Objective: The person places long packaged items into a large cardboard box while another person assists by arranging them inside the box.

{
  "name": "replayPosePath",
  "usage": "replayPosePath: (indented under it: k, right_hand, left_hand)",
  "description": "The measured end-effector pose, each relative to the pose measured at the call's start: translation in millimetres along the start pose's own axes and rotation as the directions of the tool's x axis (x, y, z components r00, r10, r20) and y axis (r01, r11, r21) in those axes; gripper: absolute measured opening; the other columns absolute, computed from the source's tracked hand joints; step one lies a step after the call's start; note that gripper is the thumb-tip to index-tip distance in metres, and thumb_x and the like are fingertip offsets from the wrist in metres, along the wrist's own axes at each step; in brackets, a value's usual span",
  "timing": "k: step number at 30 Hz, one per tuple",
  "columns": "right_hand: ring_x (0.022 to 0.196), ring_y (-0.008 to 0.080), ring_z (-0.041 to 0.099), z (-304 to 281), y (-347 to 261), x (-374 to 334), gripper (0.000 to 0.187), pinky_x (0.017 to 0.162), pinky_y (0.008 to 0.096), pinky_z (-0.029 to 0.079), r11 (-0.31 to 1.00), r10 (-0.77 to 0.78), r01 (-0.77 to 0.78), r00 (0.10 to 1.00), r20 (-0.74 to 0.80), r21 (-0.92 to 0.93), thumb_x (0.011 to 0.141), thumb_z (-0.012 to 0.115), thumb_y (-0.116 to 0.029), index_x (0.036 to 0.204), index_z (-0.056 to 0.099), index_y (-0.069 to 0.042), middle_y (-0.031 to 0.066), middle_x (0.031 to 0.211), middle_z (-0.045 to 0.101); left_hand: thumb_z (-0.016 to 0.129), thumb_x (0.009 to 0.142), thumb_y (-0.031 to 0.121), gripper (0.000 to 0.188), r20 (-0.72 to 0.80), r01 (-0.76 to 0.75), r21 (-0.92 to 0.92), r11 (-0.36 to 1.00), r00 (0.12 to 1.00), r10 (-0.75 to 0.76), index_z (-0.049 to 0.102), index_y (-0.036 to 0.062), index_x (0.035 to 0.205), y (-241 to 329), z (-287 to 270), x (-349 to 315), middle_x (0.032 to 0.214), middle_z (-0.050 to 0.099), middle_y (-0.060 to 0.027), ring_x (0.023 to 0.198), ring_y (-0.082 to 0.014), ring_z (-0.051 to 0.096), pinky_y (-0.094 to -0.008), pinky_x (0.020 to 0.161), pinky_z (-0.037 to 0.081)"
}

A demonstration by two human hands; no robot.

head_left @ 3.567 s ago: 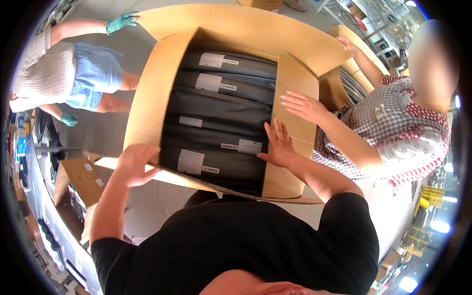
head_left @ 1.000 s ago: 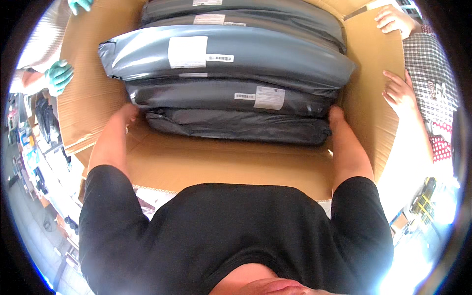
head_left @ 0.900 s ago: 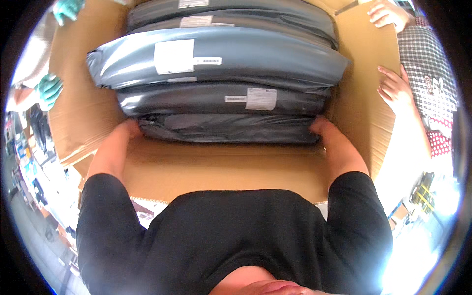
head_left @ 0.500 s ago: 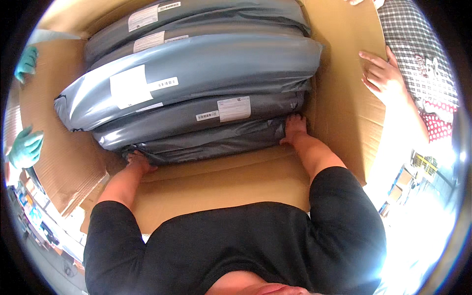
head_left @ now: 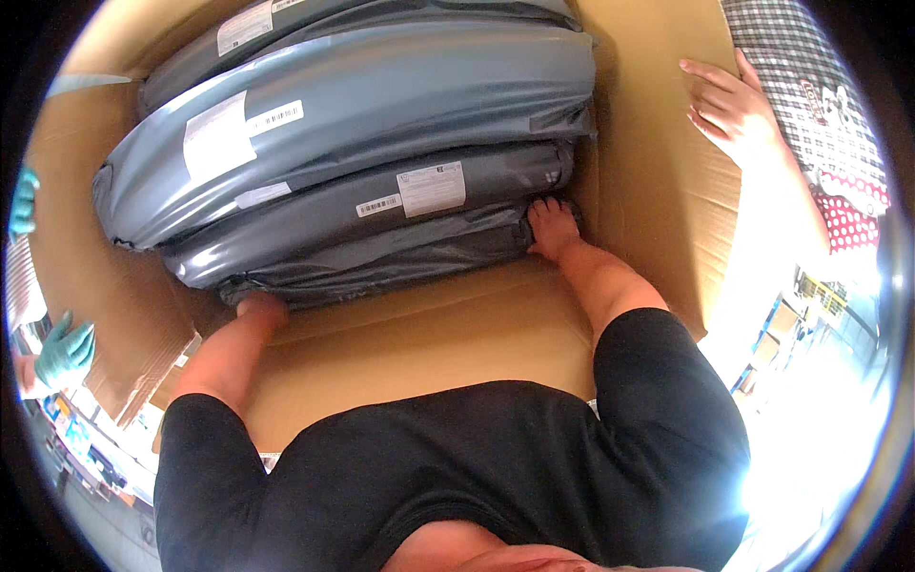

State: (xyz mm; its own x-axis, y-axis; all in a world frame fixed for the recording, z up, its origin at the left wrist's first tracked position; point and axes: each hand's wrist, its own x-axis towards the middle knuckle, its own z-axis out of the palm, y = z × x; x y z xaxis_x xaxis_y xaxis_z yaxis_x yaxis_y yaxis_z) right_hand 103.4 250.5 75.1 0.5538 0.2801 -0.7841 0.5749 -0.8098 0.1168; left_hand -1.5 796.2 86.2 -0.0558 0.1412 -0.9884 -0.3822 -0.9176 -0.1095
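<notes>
Head view, right hand (head_left: 556, 227) on bag (head_left: 400, 254), sidewall (head_left: 658, 172) near

black bags (head_left: 319, 221), brown box (head_left: 658, 172), black-and-white checked garment (head_left: 796, 57), green gloves (head_left: 65, 357)

Forearms (head_left: 620, 291) extended, apart; right fingers (head_left: 546, 210) spread.

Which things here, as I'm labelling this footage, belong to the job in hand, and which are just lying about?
Job:
left hand
right hand
black plastic-wrapped bundles
open cardboard box

Lying about:
brown boxes, right background
blurred clutter, lower left
</notes>
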Motion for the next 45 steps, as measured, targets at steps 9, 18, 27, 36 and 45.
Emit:
replayPosePath:
  k: [9,18,27,36,45]
  right_hand:
    - [0.134,0.0323,0.034,-11,1,19,0.097,0.111,0.0501,0.030,0.999,0.047,-0.043,0.984,0.169,-0.027,0.069,0.081,-0.050,0.143,0.038,-0.004,0.0130,0.144,0.039]
    - [0.136,0.0316,0.035,-11,12,10,0.101,0.112,0.0471,0.031,0.996,0.018,-0.003,0.986,0.167,-0.091,0.067,0.081,-0.050,0.144,0.035,-0.004,0.0127,0.147,0.038]
    - [0.121,0.0318,0.050,-29,28,16,0.075,0.096,0.0451,0.045,0.992,-0.123,0.124,0.991,0.050,-0.010,0.067,0.083,-0.043,0.125,0.054,-0.006,0.0131,0.127,0.053]
    - [0.137,0.0310,0.036,-50,13,14,0.101,0.111,0.0447,0.033,0.997,-0.010,0.030,0.959,0.284,-0.066,0.067,0.083,-0.048,0.146,0.037,-0.006,0.0122,0.149,0.038]
    - [0.139,0.0320,0.033,-31,29,24,0.107,0.113,0.0477,0.030,0.998,0.019,-0.039,0.939,0.343,0.051,0.063,0.087,-0.044,0.149,0.033,-0.011,0.0127,0.151,0.036]
  left_hand:
    - [0.037,0.098,0.048,0.059,-0.294,-0.271,-0.324,0.906,0.939,0.176,0.053,0.0076,0.137,67,43,85,0.146,0.045,-0.0163,0.137,-0.0342,0.040,-0.0464,0.110,0.036]
    - [0.045,0.096,0.046,0.058,-0.245,-0.115,-0.626,0.771,0.968,-0.055,0.051,0.0050,0.137,101,13,87,0.147,0.044,-0.0171,0.136,-0.0321,0.040,-0.0438,0.110,0.034]
    - [0.066,0.087,0.051,0.075,-0.270,-0.178,-0.874,-0.452,0.952,0.146,0.048,-0.0007,0.138,60,2,38,0.143,0.048,-0.0149,0.133,-0.0299,0.041,-0.0404,0.107,0.036]
    - [0.047,0.090,0.069,0.070,0.168,0.149,-0.927,-0.343,0.985,-0.026,0.059,0.0023,0.103,37,2,19,0.095,0.065,-0.0141,0.077,-0.0229,0.062,-0.0322,0.050,0.038]
    - [0.045,0.096,0.033,0.032,0.059,0.046,-0.982,-0.185,0.996,-0.064,0.052,0.0070,0.078,32,10,24,0.072,0.063,-0.0132,0.056,-0.0222,0.057,-0.0322,0.041,0.034]
